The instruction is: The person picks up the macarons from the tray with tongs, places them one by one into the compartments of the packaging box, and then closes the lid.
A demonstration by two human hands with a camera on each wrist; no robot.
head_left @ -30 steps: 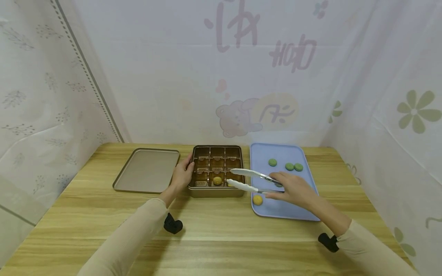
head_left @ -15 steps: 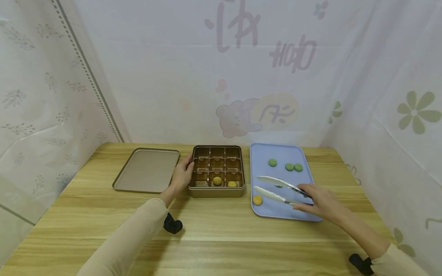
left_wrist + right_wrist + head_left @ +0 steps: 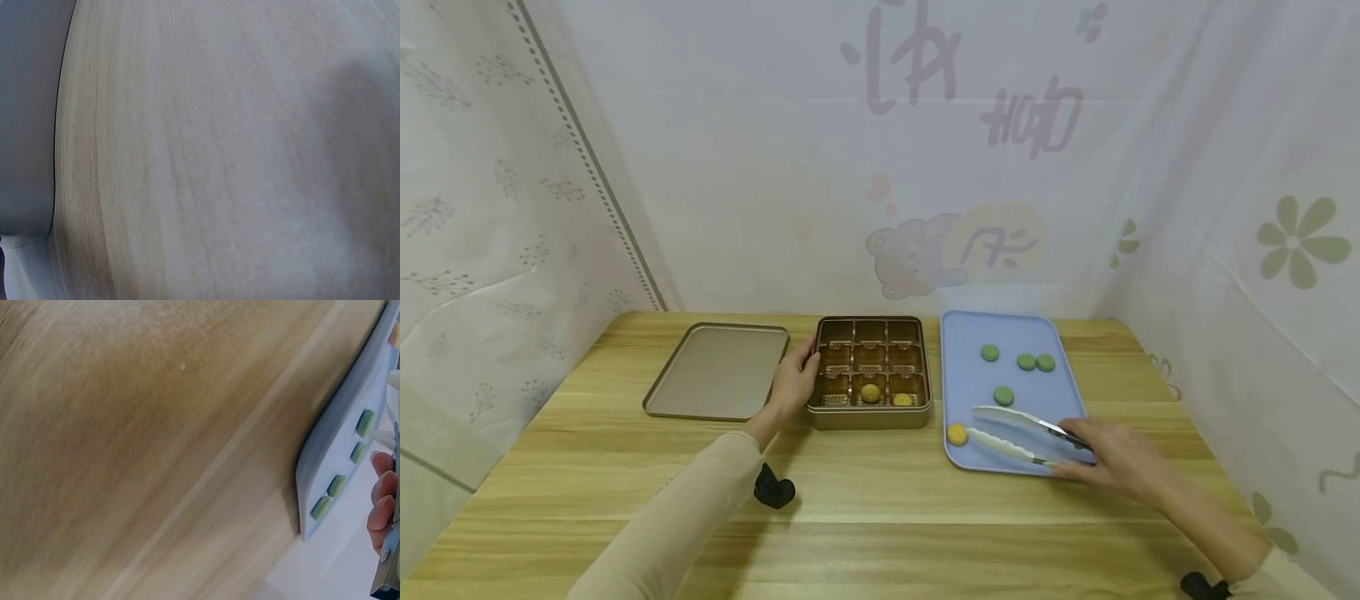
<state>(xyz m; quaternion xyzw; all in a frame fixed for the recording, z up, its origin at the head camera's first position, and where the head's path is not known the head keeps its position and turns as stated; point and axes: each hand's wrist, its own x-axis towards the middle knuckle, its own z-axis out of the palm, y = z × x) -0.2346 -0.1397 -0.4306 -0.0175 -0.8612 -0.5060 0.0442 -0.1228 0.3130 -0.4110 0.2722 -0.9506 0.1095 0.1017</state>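
My right hand (image 3: 1112, 458) holds a pair of tongs (image 3: 1037, 421) with white tips and metal arms. The tips stand apart over the front of a light blue tray (image 3: 1045, 333), the nearer one right beside a yellow cookie (image 3: 957, 434). Behind the tongs lie several green cookies (image 3: 1003, 396). Curled fingers (image 3: 382, 515) show at the right edge of the right wrist view. My left hand (image 3: 793, 379) rests against the left wall of a bronze square tin (image 3: 868, 419), thumb at its rim. Its brown divided insert bears one tan cookie (image 3: 870, 392) front middle and a yellow cookie (image 3: 902, 400) front right.
Left of the tin lies a flat bronze lid (image 3: 722, 367) on the wooden table (image 3: 880, 533). Patterned white cloth (image 3: 760, 167) hangs behind and at both sides. The left wrist view shows mostly table, with the lid's edge (image 3: 28, 125) at left.
My right hand has drawn the tongs back from the tin's front right compartment, leaving a yellow cookie there, and brought them over the tray's front part. The left hand stays put.
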